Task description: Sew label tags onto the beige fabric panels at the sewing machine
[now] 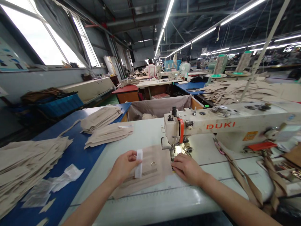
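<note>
My left hand [127, 164] pinches a white strip [139, 173] between thumb and fingers, holding it upright above a beige fabric piece [162, 155]. The fabric lies on the pale sewing table; a small metal ring [153, 163] and a zipper-like line show on it. My right hand [187, 168] is closed at the fabric's right edge, just in front of the needle area of the sewing machine [197, 125]. Its fingertips touch down there, and what they grip, if anything, is hidden. A lit lamp [179, 148] glows beside the presser foot.
Stacks of beige fabric pieces [30, 160] lie left on a blue surface, near crumpled white sheets [70, 175]. More sewn pieces [109, 133] rest beyond my left hand. Scissors [218, 146] and brown straps [244, 179] lie right. A cloth-lined bin [160, 105] stands behind the table.
</note>
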A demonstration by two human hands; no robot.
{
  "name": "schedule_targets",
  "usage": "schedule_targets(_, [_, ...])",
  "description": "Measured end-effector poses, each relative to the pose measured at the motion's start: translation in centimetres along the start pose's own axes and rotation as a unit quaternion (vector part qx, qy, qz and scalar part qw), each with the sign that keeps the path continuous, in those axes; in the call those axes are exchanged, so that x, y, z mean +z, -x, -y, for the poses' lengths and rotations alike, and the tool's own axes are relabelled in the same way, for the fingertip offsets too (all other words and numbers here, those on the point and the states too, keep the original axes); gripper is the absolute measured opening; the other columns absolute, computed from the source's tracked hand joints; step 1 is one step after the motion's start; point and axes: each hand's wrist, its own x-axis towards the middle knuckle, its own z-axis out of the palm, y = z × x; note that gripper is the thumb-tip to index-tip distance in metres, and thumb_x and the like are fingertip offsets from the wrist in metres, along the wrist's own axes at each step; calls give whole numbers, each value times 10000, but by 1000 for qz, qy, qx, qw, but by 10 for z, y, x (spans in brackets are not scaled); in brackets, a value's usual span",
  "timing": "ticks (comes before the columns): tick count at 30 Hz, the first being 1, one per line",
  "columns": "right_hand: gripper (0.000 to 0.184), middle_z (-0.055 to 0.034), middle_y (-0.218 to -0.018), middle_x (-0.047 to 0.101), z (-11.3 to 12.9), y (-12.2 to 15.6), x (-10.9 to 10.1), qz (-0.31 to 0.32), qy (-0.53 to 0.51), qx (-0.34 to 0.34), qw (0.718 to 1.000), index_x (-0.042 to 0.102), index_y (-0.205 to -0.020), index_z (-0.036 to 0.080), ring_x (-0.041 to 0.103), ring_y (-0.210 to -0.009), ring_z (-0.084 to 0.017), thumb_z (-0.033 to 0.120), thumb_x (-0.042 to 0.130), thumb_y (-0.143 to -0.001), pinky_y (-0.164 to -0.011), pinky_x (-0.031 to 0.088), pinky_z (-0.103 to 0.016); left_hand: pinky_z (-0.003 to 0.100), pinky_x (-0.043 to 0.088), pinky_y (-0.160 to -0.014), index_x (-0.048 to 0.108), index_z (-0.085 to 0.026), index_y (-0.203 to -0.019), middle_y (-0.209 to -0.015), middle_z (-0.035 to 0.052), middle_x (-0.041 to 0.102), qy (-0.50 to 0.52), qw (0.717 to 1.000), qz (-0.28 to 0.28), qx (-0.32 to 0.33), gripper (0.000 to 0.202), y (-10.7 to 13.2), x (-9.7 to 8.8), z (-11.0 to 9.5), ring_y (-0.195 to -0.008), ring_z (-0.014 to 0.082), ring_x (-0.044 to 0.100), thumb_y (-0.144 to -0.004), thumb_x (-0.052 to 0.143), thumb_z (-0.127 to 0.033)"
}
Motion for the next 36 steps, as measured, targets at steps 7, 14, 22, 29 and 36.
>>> schedule_targets(7, [145, -52, -816, 628, 0, 0, 0, -2, 8, -2, 1000, 654, -884, 191, 532, -805, -192, 159, 515, -913, -730, 432, -308, 289, 451, -657, 610, -216, -754, -694, -12, 698, -102, 994, -8, 44, 132, 0, 2, -4, -698, 213, 659, -739, 565, -340])
schedule_targets(14, [124, -52, -831, 634, -1, -1, -2, 10, 17, -7, 1000, 659, -893, 194, 535, -816, -190, 163, 540, -900, -730, 433, -299, 339, 466, -797, 607, -198, -792, -860, 66, 641, -371, 888, -55, 266, 234, 5, 55, -5, -851, 216, 600, -866, 421, -75])
schedule_targets(22, [135, -50, -825, 633, -2, -1, -2, 6, 26, 0, 1000, 671, -868, 194, 531, -827, -191, 178, 542, -906, -750, 437, -301, 348, 496, -795, 653, -187, -846, -871, 63, 661, -357, 879, -27, 314, 245, -4, 92, 4, -853, 215, 611, -904, 435, -91])
schedule_targets(29, [144, -50, -823, 628, -1, -1, -2, 2, 25, -2, 1000, 668, -869, 187, 521, -817, -191, 184, 531, -911, -736, 428, -298, 351, 522, -839, 677, -203, -958, -919, 52, 695, -284, 878, -20, 385, 242, -5, 90, 17, -888, 205, 636, -929, 449, -128])
schedule_targets(36, [132, -54, -834, 622, -1, -2, -3, 3, 24, -13, 1000, 666, -925, 182, 511, -817, -189, 189, 535, -908, -741, 422, -300, 327, 540, -782, 665, -188, -878, -871, 50, 676, -276, 858, -25, 432, 243, -10, 98, 20, -836, 195, 629, -916, 456, -71])
